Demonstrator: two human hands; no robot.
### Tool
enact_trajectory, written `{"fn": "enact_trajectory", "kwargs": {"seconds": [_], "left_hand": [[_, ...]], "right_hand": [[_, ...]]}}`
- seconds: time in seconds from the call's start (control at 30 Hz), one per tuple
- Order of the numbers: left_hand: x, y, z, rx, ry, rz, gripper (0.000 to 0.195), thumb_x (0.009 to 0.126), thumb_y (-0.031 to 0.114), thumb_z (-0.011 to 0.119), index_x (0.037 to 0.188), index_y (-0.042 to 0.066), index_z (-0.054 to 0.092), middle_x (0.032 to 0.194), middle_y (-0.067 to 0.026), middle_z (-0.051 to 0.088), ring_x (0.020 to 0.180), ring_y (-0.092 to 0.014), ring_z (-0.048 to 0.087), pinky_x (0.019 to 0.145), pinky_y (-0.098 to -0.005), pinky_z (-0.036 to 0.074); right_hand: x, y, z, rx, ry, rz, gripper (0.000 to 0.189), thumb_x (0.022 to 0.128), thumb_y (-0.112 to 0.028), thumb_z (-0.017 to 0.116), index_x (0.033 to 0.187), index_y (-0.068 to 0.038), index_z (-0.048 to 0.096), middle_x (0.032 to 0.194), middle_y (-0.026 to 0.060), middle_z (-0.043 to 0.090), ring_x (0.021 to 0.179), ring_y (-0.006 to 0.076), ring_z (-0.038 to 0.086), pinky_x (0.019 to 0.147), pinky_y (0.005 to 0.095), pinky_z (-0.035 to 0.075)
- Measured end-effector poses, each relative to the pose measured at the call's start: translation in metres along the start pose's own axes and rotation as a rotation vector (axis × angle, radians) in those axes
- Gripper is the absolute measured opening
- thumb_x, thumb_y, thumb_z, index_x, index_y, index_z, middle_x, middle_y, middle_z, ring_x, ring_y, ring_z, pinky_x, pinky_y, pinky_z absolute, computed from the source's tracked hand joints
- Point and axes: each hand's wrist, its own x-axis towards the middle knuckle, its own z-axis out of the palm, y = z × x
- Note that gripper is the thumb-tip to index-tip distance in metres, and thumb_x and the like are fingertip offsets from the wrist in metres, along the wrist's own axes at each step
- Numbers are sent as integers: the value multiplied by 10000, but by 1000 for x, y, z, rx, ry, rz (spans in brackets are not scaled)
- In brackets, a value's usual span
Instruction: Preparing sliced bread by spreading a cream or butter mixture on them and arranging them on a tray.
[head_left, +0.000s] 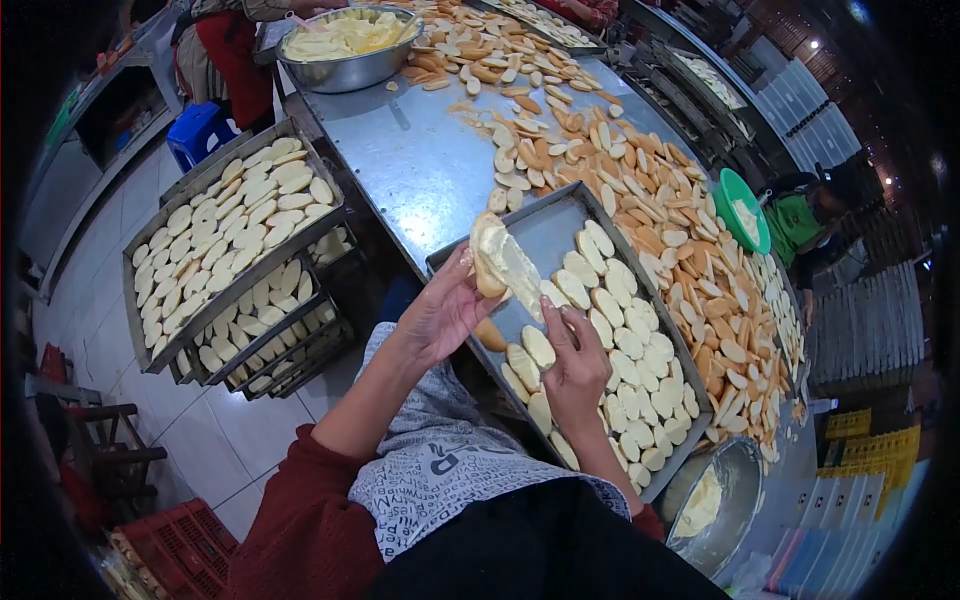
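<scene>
Held up in my left hand (442, 311) is an oval bread slice (487, 259), tilted above a metal baking tray (523, 216). My right hand (576, 367) grips a spreader (517, 266) whose blade is coated in pale cream and lies against the slice. Its handle is mostly hidden in my fingers. Rows of cream-covered bread slices (636, 360) fill much of the tray, while its far left part shows bare metal. A browner piece of bread (490, 335) rests at the tray's near edge, below my left hand.
Loose bread slices (637, 195) are heaped along the metal table (420, 150). A steel bowl of cream (345, 45) stands far left, another bowl (709, 502) near right. Stacked filled trays (232, 247) stand at left. A green basin (742, 210) and a person (802, 217) are at right.
</scene>
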Motion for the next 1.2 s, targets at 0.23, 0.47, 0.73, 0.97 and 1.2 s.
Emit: {"fn": "enact_trajectory", "kwargs": {"seconds": [0.23,0.47,0.73,0.97,1.2], "left_hand": [[-3,11,-13,-58,27,40,515,899,224,568,1315,39,327,1251,-119,464,1135,-205,508,958,-290,467],[0,7,-9,69,11,72,553,888,206,579,1330,62,280,1236,-114,451,1115,-205,524,963,-301,461],[-3,8,-15,41,28,1,550,893,208,572,1341,85,278,1248,-95,449,1109,-178,525,938,-280,473],[-3,-9,-23,86,-33,-121,584,898,248,557,1370,85,254,1265,-104,450,1120,-187,523,903,-267,492],[4,-13,-27,170,-33,-148,646,866,243,567,1391,87,223,1325,-142,407,1152,-218,507,929,-296,479]], "right_hand": [[5,3,-28,-137,-54,1,660,588,146,528,1154,-176,635,950,84,614,811,231,611,658,322,494],[11,-8,-28,-132,-66,-79,659,579,147,528,1144,-172,644,937,80,610,748,223,592,618,321,469],[5,4,-23,-126,31,-199,612,563,95,568,1100,-180,673,962,57,606,650,191,538,559,303,417],[23,24,14,-229,145,-194,593,589,112,546,1093,-172,673,957,78,599,684,221,558,596,324,445],[7,49,-1,301,206,437,593,743,182,472,1194,-178,614,1047,104,602,871,142,578,727,219,440]]}}
